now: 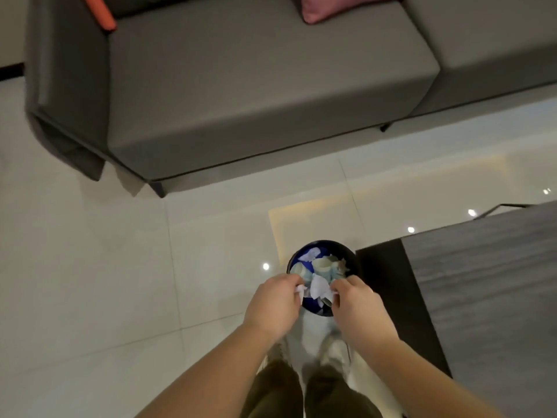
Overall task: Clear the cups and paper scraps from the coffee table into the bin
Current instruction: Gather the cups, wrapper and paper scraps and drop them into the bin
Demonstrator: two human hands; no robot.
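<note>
1. The round bin (322,251), lined in blue, stands on the pale tiled floor (120,282) just beside the corner of the dark coffee table (482,282).
2. Inside lie white paper scraps (319,286) and at least one pale cup (322,264).
3. The left hand (272,306) hovers over the bin's near rim, fingers pinched on a small white scrap (300,289).
4. The right hand (360,307) mirrors it, fingers curled; whether it grips paper is unclear.
5. A grey sofa (241,101) with a pink cushion (325,9) sits beyond.
</note>
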